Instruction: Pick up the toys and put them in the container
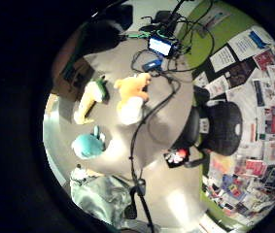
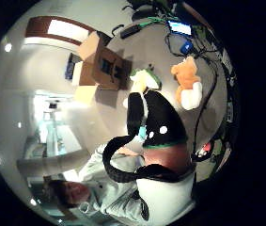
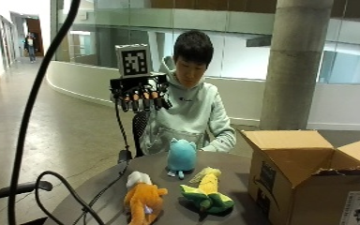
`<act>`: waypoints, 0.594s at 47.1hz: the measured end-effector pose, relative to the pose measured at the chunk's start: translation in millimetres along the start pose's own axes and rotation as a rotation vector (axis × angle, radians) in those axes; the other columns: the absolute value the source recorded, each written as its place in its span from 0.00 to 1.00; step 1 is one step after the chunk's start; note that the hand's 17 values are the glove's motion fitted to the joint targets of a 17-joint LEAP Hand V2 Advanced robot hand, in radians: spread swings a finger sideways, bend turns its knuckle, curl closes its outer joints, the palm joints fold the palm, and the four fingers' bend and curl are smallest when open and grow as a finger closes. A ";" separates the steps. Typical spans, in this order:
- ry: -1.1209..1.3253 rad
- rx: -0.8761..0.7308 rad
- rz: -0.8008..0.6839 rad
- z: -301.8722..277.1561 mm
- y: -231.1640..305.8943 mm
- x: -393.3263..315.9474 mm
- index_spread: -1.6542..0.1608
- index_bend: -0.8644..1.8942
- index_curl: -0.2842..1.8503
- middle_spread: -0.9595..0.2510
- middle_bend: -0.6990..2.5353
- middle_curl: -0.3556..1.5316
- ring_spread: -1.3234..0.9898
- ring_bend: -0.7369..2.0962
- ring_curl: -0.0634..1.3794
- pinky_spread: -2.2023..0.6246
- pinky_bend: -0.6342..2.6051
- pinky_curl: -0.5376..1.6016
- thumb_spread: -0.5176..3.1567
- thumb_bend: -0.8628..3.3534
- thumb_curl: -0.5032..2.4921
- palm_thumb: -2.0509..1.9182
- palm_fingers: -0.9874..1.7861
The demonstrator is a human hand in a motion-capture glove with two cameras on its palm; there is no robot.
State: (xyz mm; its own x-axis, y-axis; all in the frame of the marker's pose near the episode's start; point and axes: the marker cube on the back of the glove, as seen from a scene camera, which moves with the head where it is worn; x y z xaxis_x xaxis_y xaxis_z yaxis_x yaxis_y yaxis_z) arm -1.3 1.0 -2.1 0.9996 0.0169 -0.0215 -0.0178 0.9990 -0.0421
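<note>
Above the table's near edge, well clear of everything, my gloved right hand [image 3: 141, 96] hangs raised with the fingers relaxed and pointing down, holding nothing. Three toys lie on the grey table [image 3: 105, 187]: a teal plush [image 3: 182, 157] closest to me, an orange plush [image 3: 144, 199] farther out, and a yellow and green plush [image 3: 207, 192] beside it, nearer the cardboard box [image 3: 304, 173]. That box stands open at the table's end with its flaps up, well apart from the teal toy. I judge nothing is picked up yet. The risk I see is the black cable [image 1: 144, 121] that runs across the tabletop just beside the orange plush; reaching down there, I could hook it and drag the toy or the gear at the far end. A raised flap could also catch a toy on the way in and tip it outside. I cannot see into the box, so whether anything already lies inside is unknown. From my thumb side, a glove finger covers most of the teal plush, and my other hand is hidden below the table edge.
</note>
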 end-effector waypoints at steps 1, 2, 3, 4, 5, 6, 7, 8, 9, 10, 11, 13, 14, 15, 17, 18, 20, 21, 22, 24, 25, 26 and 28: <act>0.011 -0.008 0.005 -0.4 0.2 -0.4 0.86 0.39 0.15 0.78 0.26 0.20 0.56 0.33 0.05 0.78 0.33 0.29 0.27 0.22 0.17 0.53 0.44; 0.029 -0.019 0.013 -0.7 0.3 -1.2 0.85 0.39 0.16 0.78 0.26 0.20 0.56 0.33 0.06 0.78 0.34 0.30 0.29 0.22 0.17 0.53 0.42; 0.051 -0.025 0.020 -0.9 0.1 -2.2 0.84 0.39 0.17 0.78 0.26 0.21 0.56 0.33 0.07 0.78 0.34 0.31 0.31 0.22 0.17 0.53 0.42; 0.073 -0.028 0.024 -0.9 -0.4 -3.3 0.83 0.39 0.18 0.78 0.26 0.21 0.56 0.33 0.07 0.78 0.34 0.31 0.33 0.22 0.18 0.53 0.41; 0.091 -0.030 0.025 -0.9 -1.1 -4.6 0.82 0.39 0.18 0.77 0.26 0.21 0.55 0.33 0.08 0.78 0.35 0.32 0.35 0.22 0.18 0.53 0.40; 0.104 -0.034 0.026 -1.2 -1.7 -6.0 0.82 0.39 0.19 0.77 0.26 0.22 0.55 0.33 0.08 0.78 0.35 0.33 0.37 0.22 0.18 0.53 0.39; 0.115 -0.039 0.025 -1.6 -2.2 -7.3 0.81 0.39 0.19 0.77 0.26 0.22 0.55 0.33 0.08 0.78 0.36 0.33 0.39 0.22 0.18 0.53 0.38; 0.122 -0.042 0.020 -2.1 -2.7 -8.5 0.81 0.39 0.20 0.77 0.26 0.22 0.55 0.33 0.09 0.78 0.36 0.34 0.40 0.22 0.18 0.53 0.38; 0.128 -0.041 0.010 -2.4 -3.4 -9.2 0.80 0.38 0.20 0.77 0.26 0.22 0.55 0.33 0.09 0.78 0.36 0.34 0.41 0.22 0.19 0.53 0.37; 0.133 -0.035 -0.007 -2.6 -4.4 -9.6 0.80 0.38 0.20 0.77 0.26 0.23 0.55 0.33 0.10 0.78 0.37 0.34 0.42 0.22 0.19 0.52 0.36; 0.137 -0.026 -0.023 -2.6 -5.6 -10.0 0.79 0.38 0.21 0.77 0.26 0.23 0.55 0.33 0.10 0.78 0.37 0.35 0.43 0.21 0.19 0.52 0.35; 0.142 -0.008 -0.040 -2.6 -7.5 -11.6 0.78 0.37 0.21 0.76 0.26 0.24 0.55 0.33 0.10 0.78 0.37 0.35 0.45 0.21 0.19 0.52 0.33; 0.144 0.001 -0.043 -2.6 -8.4 -12.6 0.78 0.37 0.21 0.76 0.26 0.24 0.55 0.33 0.11 0.78 0.38 0.35 0.46 0.21 0.20 0.52 0.32; 0.146 0.013 -0.045 -2.5 -9.8 -13.4 0.78 0.37 0.21 0.76 0.26 0.24 0.55 0.32 0.11 0.78 0.38 0.36 0.46 0.21 0.20 0.52 0.31; 0.149 0.046 -0.049 -1.7 -12.6 -14.7 0.77 0.36 0.21 0.75 0.26 0.24 0.54 0.32 0.11 0.78 0.38 0.36 0.47 0.21 0.20 0.51 0.30; 0.149 0.060 -0.050 -1.3 -13.4 -15.5 0.77 0.36 0.21 0.75 0.26 0.24 0.54 0.32 0.11 0.78 0.38 0.36 0.48 0.21 0.20 0.51 0.29; 0.146 0.083 -0.064 -0.2 -14.7 -16.5 0.76 0.36 0.21 0.75 0.25 0.25 0.54 0.32 0.12 0.78 0.39 0.37 0.49 0.21 0.20 0.51 0.27; 0.144 0.097 -0.074 0.6 -16.4 -16.5 0.76 0.36 0.22 0.75 0.25 0.25 0.54 0.32 0.12 0.78 0.39 0.37 0.49 0.20 0.21 0.51 0.27; 0.143 0.115 -0.082 2.0 -18.7 -16.4 0.76 0.36 0.22 0.74 0.25 0.25 0.54 0.32 0.12 0.78 0.39 0.37 0.49 0.20 0.21 0.51 0.27; 0.139 0.154 -0.088 5.9 -22.6 -16.2 0.76 0.36 0.22 0.74 0.25 0.25 0.54 0.32 0.13 0.78 0.39 0.37 0.49 0.20 0.21 0.51 0.26; 0.135 0.171 -0.090 8.4 -22.9 -16.3 0.76 0.35 0.22 0.74 0.25 0.26 0.54 0.32 0.13 0.78 0.39 0.37 0.50 0.20 0.21 0.51 0.26; 0.131 0.185 -0.093 11.0 -22.8 -16.2 0.76 0.36 0.22 0.74 0.25 0.26 0.54 0.31 0.13 0.78 0.39 0.37 0.50 0.20 0.21 0.51 0.26; 0.124 0.209 -0.099 16.6 -24.4 -15.0 0.76 0.35 0.22 0.74 0.25 0.26 0.54 0.32 0.13 0.78 0.39 0.38 0.50 0.20 0.21 0.51 0.26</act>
State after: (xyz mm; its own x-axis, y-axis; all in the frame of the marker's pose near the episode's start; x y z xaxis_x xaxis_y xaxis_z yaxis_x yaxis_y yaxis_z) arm -15.5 -22.9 15.8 0.9859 -0.0733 -0.1505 0.0971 0.9828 0.1571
